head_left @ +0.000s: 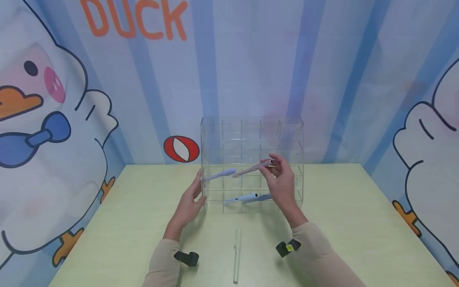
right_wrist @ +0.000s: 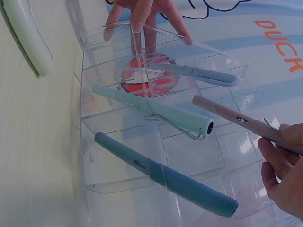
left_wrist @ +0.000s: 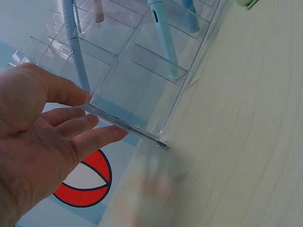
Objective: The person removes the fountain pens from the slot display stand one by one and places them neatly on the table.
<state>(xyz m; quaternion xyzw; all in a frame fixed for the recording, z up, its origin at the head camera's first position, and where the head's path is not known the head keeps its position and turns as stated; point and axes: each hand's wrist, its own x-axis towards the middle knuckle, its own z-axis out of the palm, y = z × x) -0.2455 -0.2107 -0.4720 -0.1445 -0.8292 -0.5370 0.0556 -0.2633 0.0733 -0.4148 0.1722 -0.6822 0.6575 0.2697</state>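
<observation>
A clear pen rack [head_left: 232,142] with several compartments stands on the table. My left hand [head_left: 190,203] holds its left side panel, thumb on one face and fingers on the other in the left wrist view. With thumb and fingertips, my right hand [head_left: 281,181] pinches a dusty pink pen [head_left: 251,169] with a metal clip [right_wrist: 271,124] by its rear end, tilted in front of the rack's middle. A lavender-blue pen [head_left: 220,174] lies in a left compartment above the bottom row. Lower down rest a pale blue-green pen [head_left: 245,197] and a darker blue pen [head_left: 263,197], partly behind my right hand.
On the table [head_left: 143,231] in front of the rack lies a pale green pen [head_left: 237,255], between my forearms. A curtain [head_left: 251,59] printed with ducks hangs right behind the rack. Small dark cameras are strapped to both wrists.
</observation>
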